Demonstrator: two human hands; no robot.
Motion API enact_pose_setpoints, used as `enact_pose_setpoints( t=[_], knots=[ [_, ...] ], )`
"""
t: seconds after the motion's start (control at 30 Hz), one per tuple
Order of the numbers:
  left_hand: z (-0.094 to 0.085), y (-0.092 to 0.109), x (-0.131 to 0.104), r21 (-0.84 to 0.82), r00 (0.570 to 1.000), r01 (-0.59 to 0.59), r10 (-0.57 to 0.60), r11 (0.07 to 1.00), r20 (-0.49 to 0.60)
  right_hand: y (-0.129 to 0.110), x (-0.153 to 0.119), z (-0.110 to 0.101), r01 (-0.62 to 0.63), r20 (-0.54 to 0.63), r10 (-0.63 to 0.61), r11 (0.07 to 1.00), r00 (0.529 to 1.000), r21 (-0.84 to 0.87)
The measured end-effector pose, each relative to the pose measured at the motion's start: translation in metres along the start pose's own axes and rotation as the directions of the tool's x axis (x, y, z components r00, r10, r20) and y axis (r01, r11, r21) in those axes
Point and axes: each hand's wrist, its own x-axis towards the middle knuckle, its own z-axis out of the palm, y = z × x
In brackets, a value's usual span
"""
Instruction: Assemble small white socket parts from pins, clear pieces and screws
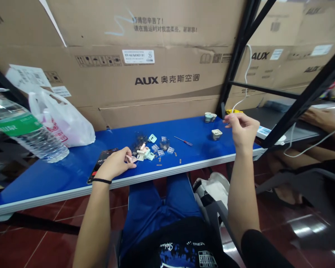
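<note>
Corrugated brown cardboard (114, 83) walls off the back, printed "AUX 奥克斯空调", above a glossy blue tabletop (167, 128). Down on the left, the left hand (115, 163) has thumb and fingers closed on a pale pink piece (131, 159), smooth plastic, right beside a heap of pastel pieces (145, 153). Clear, boxy pieces (161, 152) sit nearby, a slim screwdriver (183, 140) just beyond. Over at the right, the right hand (243, 128) is raised, fingertips pinched together; whether anything's between them, I can't tell! Dark bits (140, 140) behind the heap blur together. That hand partly covers the phone (102, 159), "00:0" readable; a green-labelled ribbed bottle (25, 128) runs off the left edge.
</note>
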Motion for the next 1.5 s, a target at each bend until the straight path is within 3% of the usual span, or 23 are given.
enact_pose_setpoints(
  t=[0.1, 0.2, 0.3, 0.4, 0.5, 0.6, 0.7, 0.77, 0.9, 1.0, 1.1, 1.2, 1.3, 1.4, 1.5],
  knots=[
    [0.002, 0.005, 0.002, -0.012, 1.000, -0.004, 0.004, 1.000, -0.013, 0.032, 0.007, -0.019, -0.110, 0.063, 0.131, 0.958, 0.989, -0.264],
    [0.003, 0.007, 0.003, -0.057, 1.000, -0.013, 0.012, 0.998, -0.026, 0.059, 0.007, -0.024, -0.151, 0.267, 0.319, 0.852, 0.909, -0.501],
    [0.006, 0.008, 0.005, -0.106, 0.998, -0.040, 0.036, 0.994, -0.043, 0.075, 0.003, -0.017, -0.170, 0.366, 0.434, 0.804, 0.823, -0.570],
    [0.008, 0.006, 0.006, -0.180, 0.998, -0.049, 0.041, 0.982, -0.050, 0.078, 0.000, -0.007, -0.146, 0.359, 0.440, 0.775, 0.823, -0.615],
    [0.006, 0.004, 0.002, -0.234, 0.999, -0.034, 0.023, 0.972, -0.048, 0.066, -0.001, 0.000, -0.130, 0.345, 0.422, 0.769, 0.839, -0.626],
    [-0.002, 0.004, -0.008, -0.174, 0.992, -0.057, 0.036, 0.983, -0.124, 0.038, -0.003, 0.006, -0.164, 0.395, 0.373, 0.867, 0.840, -0.470],
    [-0.008, 0.014, -0.021, -0.112, 0.957, -0.158, 0.124, 0.981, -0.263, 0.000, -0.012, 0.020, -0.171, 0.474, 0.271, 0.954, 0.838, -0.245],
    [-0.007, 0.030, -0.030, -0.069, 0.910, -0.281, 0.243, 0.957, -0.337, -0.026, -0.025, 0.033, -0.136, 0.540, 0.198, 0.979, 0.818, -0.152],
    [0.022, 0.076, -0.043, -0.034, 0.815, -0.506, 0.465, 0.862, -0.346, -0.071, -0.061, 0.065, -0.159, 0.671, 0.132, 0.987, 0.729, -0.021],
    [0.052, 0.101, -0.044, -0.016, 0.760, -0.565, 0.513, 0.825, -0.398, -0.092, -0.085, 0.083, -0.233, 0.732, 0.085, 0.967, 0.676, 0.103],
    [0.067, 0.107, -0.038, 0.021, 0.716, -0.554, 0.489, 0.832, -0.499, -0.097, -0.095, 0.092, -0.314, 0.766, 0.099, 0.939, 0.635, 0.139],
    [0.068, 0.100, -0.032, 0.054, 0.683, -0.562, 0.500, 0.825, -0.532, -0.090, -0.093, 0.095, -0.420, 0.826, 0.169, 0.903, 0.538, 0.088],
    [0.064, 0.094, -0.030, 0.063, 0.682, -0.575, 0.520, 0.816, -0.514, -0.079, -0.088, 0.098, -0.479, 0.868, 0.178, 0.874, 0.464, 0.077],
    [0.064, 0.092, -0.030, 0.068, 0.688, -0.575, 0.527, 0.815, -0.499, -0.072, -0.086, 0.102, -0.528, 0.886, 0.174, 0.844, 0.429, 0.090],
    [0.065, 0.092, -0.031, 0.083, 0.672, -0.584, 0.538, 0.808, -0.509, -0.071, -0.087, 0.105, -0.571, 0.887, 0.168, 0.811, 0.429, 0.123]
  ],
)
